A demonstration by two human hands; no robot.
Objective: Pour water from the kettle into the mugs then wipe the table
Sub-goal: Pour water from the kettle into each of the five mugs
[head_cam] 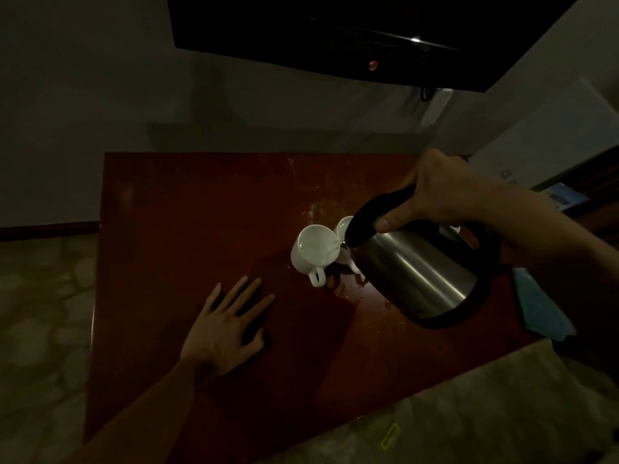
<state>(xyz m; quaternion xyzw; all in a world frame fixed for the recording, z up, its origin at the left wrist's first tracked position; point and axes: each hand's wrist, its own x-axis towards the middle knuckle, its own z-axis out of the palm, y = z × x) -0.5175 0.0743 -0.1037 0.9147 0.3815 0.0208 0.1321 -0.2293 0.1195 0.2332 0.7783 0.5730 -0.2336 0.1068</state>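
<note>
A steel kettle (418, 272) with a black handle and base is tilted to the left over the dark red table (187, 202). My right hand (432, 192) grips its handle. The spout sits at the rim of a white mug (313, 251), and a thin stream of water runs into it. A second white mug (342, 227) stands just behind, mostly hidden by the kettle. My left hand (224, 324) rests flat on the table, fingers spread, a little below and left of the mugs. A light blue cloth (539, 304) lies at the table's right edge.
Small wet spots mark the table around the mugs. A dark screen (335, 35) hangs on the wall above the table's far side. A white box (549, 142) stands at the right. Patterned floor surrounds the table on the left and front.
</note>
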